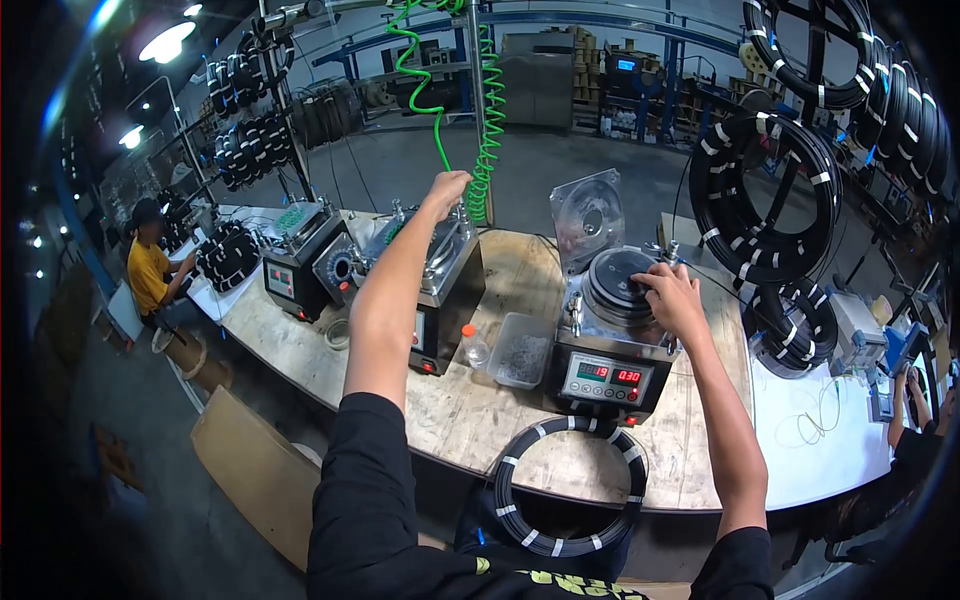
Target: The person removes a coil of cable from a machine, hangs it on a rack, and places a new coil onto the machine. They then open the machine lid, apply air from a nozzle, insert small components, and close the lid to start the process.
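My left hand (450, 192) is raised at the lower end of a green coiled hose (436, 120), its fingers closed; what they grip is too small to make out. My right hand (672, 298) rests its fingertips on the round black disc (620, 278) on top of a machine with lit red digits (608, 380). Behind the disc, a clear square cover (588, 218) stands tilted up. A coil of black cable with white tape bands (508, 475) lies at the table's front edge, over my lap.
A clear plastic tub (522, 350) and an orange-capped bottle (474, 345) stand left of the machine. Two more machines (440, 290) are farther left. Cable coils (770, 195) hang at the right. A person in yellow (148, 265) sits far left; another person's arms (905, 405) show at the right edge.
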Motion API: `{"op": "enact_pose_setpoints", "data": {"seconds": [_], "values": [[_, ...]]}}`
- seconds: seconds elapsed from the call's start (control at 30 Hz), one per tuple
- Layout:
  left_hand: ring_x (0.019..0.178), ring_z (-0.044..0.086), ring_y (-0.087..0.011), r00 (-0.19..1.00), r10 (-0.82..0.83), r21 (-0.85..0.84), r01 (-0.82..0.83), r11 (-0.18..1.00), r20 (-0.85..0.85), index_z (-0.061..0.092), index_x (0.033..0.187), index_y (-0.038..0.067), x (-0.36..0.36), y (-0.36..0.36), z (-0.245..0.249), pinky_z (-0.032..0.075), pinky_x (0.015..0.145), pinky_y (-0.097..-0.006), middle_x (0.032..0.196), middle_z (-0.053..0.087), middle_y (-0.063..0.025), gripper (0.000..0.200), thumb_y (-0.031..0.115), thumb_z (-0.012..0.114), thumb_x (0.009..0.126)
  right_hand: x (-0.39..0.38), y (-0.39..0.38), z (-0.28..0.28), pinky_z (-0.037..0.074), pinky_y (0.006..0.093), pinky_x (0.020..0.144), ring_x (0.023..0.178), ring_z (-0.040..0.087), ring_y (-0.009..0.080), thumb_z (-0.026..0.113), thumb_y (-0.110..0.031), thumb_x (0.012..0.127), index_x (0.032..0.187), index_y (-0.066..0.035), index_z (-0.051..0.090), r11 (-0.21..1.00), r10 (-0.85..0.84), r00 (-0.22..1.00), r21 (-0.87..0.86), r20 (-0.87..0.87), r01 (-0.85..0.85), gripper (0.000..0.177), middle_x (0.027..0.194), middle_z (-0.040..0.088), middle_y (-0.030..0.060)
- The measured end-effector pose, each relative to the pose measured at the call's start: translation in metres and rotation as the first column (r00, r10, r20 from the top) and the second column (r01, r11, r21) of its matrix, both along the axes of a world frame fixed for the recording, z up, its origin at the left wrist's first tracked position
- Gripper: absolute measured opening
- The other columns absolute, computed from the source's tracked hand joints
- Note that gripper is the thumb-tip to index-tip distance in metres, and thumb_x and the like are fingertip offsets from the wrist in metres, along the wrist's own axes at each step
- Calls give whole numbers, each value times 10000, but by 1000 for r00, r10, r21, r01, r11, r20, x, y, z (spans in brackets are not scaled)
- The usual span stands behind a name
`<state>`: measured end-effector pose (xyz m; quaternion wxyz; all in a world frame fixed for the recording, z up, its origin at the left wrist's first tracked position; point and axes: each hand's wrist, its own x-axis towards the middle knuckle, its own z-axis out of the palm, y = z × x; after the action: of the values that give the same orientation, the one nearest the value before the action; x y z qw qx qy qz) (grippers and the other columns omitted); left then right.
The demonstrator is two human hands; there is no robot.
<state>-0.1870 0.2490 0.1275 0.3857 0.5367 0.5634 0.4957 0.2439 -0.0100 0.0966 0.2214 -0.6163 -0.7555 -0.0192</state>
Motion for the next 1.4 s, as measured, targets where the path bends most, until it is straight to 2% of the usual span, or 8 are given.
{"op": "enact_pose_setpoints", "data": {"seconds": [0.27, 0.33, 0.4, 0.57, 0.67, 0.97, 1.17, 1.4], "values": [[977, 638, -142, 947, -148, 341, 245, 908, -286, 549, 1426, 23, 31, -132, -18, 510, 875, -292, 1092, 694, -76, 509, 180, 663, 955, 4, 3, -9, 380, 506, 1038, 1272, 486, 310, 613, -74, 880, 1232, -219, 745, 996, 7, 1000, 91, 24, -9, 402, 1297, 595, 105], [1186, 632, -277, 908, -185, 330, 318, 889, -376, 623, 1315, 4, 35, -165, -57, 488, 994, -369, 1199, 675, -213, 460, 187, 677, 896, 12, 12, -18, 409, 486, 1027, 1252, 497, 341, 601, -54, 883, 1305, -228, 678, 988, 68, 996, 142, -52, -60, 464, 1307, 582, 122], [1167, 637, -302, 716, -50, 407, 451, 794, -696, 521, 1423, 9, 31, -195, -99, 504, 995, -391, 1296, 644, -168, 573, 136, 718, 900, 18, 20, -23, 428, 476, 1015, 1231, 507, 355, 591, -42, 886, 1346, -225, 634, 982, 124, 978, 165, -168, -96, 497, 1299, 583, 129], [1145, 615, -428, 342, -275, -109, 434, 894, -898, 415, 1515, 171, 17, -232, -166, 506, 978, -497, 1143, 646, -205, 816, 157, 820, 807, 16, 17, -21, 458, 473, 958, 1122, 537, 362, 596, -14, 876, 1363, -193, 600, 973, 111, 980, 217, -166, -73, 519, 1188, 616, 138], [1096, 634, -428, 352, -227, -98, 349, 932, -908, 428, 1501, 231, 18, -228, -155, 512, 959, -519, 1125, 653, -206, 825, 208, 844, 789, 14, 15, -21, 467, 457, 932, 1057, 548, 356, 603, -17, 870, 1357, -176, 601, 960, 105, 977, 275, -183, -51, 512, 1112, 626, 146], [902, 674, -368, 732, 180, 559, 313, 768, -657, 562, 1368, 82, 98, -246, 14, 547, 849, -446, 1074, 694, -212, 718, 263, 889, 756, 13, 13, -13, 466, 443, 1005, 1125, 601, 340, 645, -128, 881, 1331, -157, 632, 967, 157, 898, 248, -412, -55, 451, 1172, 650, 178], [752, 691, -172, 941, -169, 592, 318, 741, -293, 502, 1422, 90, 187, -226, 51, 562, 670, -330, 987, 695, -143, 780, 267, 900, 774, -10, -11, 36, 482, 432, 1020, 1234, 573, 348, 771, -281, 890, 1435, -140, 541, 938, 344, 789, 220, -508, -267, 608, 1277, 599, 207], [830, 706, -178, 789, -600, 509, 468, 723, 128, 343, 1531, 89, 244, -219, 22, 594, 650, -296, 1136, 635, -171, 830, 179, 827, 864, 5, -1, 47, 499, 450, 932, 1203, 573, 341, 865, -133, 773, 1211, -74, 566, 948, 246, 896, 286, -369, -143, 534, 1286, 583, 153]]}}
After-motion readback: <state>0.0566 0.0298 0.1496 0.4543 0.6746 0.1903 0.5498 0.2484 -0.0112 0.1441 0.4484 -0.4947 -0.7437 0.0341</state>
